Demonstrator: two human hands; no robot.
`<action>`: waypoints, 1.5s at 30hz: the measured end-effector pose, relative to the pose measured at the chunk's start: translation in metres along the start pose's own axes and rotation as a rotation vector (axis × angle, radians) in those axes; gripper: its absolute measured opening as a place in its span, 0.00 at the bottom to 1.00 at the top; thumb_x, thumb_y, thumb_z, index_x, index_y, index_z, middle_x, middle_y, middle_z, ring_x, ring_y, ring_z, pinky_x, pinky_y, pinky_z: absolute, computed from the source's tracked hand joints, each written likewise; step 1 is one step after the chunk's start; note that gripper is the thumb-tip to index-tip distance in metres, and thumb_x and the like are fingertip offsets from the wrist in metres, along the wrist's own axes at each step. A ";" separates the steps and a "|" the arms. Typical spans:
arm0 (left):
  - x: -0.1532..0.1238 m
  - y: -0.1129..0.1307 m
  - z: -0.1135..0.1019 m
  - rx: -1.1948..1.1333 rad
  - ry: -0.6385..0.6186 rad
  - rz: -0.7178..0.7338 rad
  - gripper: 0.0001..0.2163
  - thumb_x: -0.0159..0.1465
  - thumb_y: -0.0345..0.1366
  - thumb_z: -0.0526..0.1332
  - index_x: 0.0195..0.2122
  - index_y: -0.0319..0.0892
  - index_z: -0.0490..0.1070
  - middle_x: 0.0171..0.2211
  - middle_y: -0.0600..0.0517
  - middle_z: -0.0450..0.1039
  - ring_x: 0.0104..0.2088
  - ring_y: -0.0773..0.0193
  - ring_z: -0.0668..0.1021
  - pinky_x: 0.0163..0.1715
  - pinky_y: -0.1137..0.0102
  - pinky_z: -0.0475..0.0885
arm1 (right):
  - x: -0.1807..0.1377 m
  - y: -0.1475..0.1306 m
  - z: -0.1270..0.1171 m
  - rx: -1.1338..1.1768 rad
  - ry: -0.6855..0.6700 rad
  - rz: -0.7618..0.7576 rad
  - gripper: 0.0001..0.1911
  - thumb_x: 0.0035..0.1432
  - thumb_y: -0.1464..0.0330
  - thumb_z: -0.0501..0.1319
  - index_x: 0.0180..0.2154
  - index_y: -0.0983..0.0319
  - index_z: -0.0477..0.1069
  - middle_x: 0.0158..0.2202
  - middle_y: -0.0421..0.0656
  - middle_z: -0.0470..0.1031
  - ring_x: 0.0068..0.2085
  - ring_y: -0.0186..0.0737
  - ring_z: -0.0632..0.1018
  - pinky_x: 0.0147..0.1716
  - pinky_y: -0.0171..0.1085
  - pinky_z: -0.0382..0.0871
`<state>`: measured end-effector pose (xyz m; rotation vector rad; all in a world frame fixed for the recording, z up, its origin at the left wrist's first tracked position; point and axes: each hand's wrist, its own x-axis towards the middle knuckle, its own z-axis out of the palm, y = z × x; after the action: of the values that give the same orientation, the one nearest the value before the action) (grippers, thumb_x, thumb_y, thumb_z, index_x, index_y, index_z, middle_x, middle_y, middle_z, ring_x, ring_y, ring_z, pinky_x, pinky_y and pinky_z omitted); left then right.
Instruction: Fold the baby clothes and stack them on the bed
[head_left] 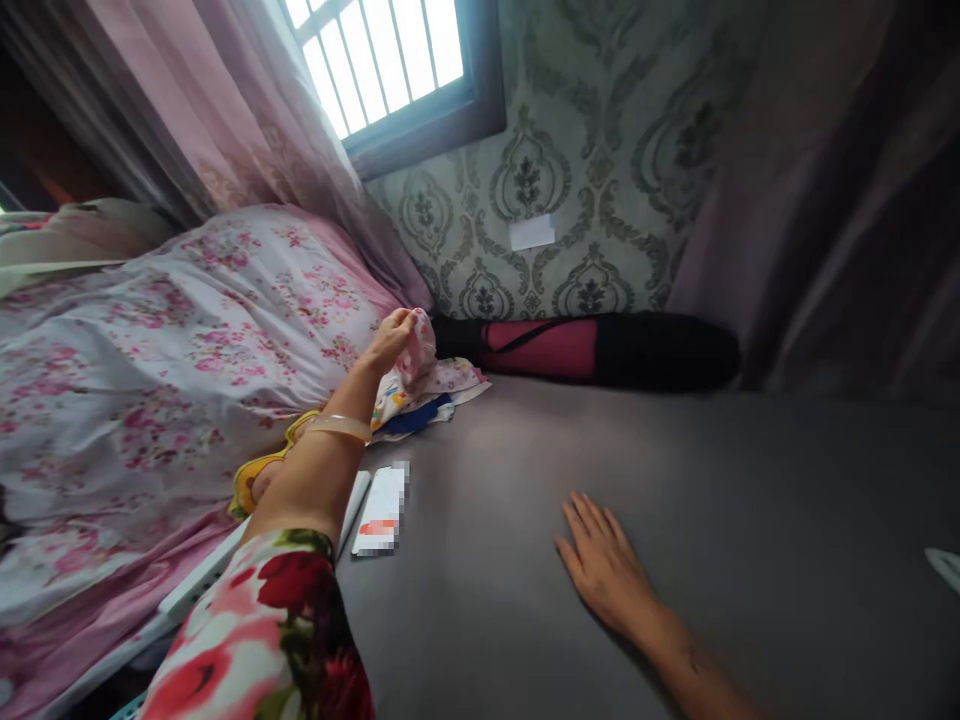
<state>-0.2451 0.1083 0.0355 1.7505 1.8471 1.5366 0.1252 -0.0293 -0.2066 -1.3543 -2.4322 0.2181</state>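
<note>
My left hand [391, 338] reaches far forward, its fingers closed on a pink and white patterned cloth [420, 350] that it lifts from a small pile. Beneath it lie other folded cloths [409, 395], some floral, one dark blue. My right hand [600, 560] rests palm down on the grey surface [495, 600], fingers stretched out and holding nothing. Beside my left forearm is a white packet [381, 510] with a red mark, partly blurred out. A yellow item [255, 480] shows partly behind that forearm.
A long black and maroon bag [547, 348] lies along the patterned wall. White floral bedding [202, 340] is heaped at the left under pink curtains [180, 110]. A barred window [382, 60] is above. A pale object [943, 567] shows at the right edge.
</note>
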 end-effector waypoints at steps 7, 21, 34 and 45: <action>-0.053 0.086 0.053 -0.209 -0.672 0.155 0.17 0.60 0.50 0.59 0.37 0.39 0.71 0.30 0.54 0.69 0.30 0.69 0.70 0.31 0.76 0.66 | 0.003 0.009 -0.017 0.353 0.146 0.057 0.26 0.66 0.59 0.45 0.58 0.64 0.65 0.58 0.52 0.68 0.59 0.47 0.68 0.60 0.50 0.59; -0.125 0.185 0.073 -0.198 -1.082 0.341 0.08 0.58 0.37 0.63 0.32 0.38 0.77 0.26 0.54 0.73 0.32 0.63 0.76 0.33 0.74 0.70 | 0.008 0.008 -0.130 0.791 0.326 -0.052 0.18 0.63 0.57 0.54 0.45 0.60 0.74 0.51 0.47 0.72 0.53 0.42 0.72 0.54 0.41 0.64; -0.156 0.127 0.153 -0.676 -1.496 -0.029 0.22 0.49 0.33 0.71 0.46 0.40 0.72 0.43 0.47 0.76 0.40 0.63 0.77 0.40 0.70 0.73 | -0.060 0.067 -0.224 0.706 0.247 0.303 0.17 0.56 0.53 0.60 0.35 0.59 0.77 0.27 0.41 0.77 0.25 0.36 0.74 0.20 0.32 0.66; -0.196 0.114 0.214 -0.753 -1.624 -0.125 0.26 0.48 0.23 0.59 0.50 0.43 0.68 0.47 0.49 0.74 0.24 0.77 0.69 0.23 0.79 0.62 | -0.033 0.083 -0.180 0.342 0.027 0.199 0.17 0.60 0.62 0.55 0.49 0.58 0.73 0.47 0.44 0.77 0.45 0.42 0.77 0.44 0.39 0.69</action>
<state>0.0385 0.0390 -0.0761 1.4835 0.4204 0.2318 0.2734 -0.0192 -0.0714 -1.4241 -2.1132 0.6298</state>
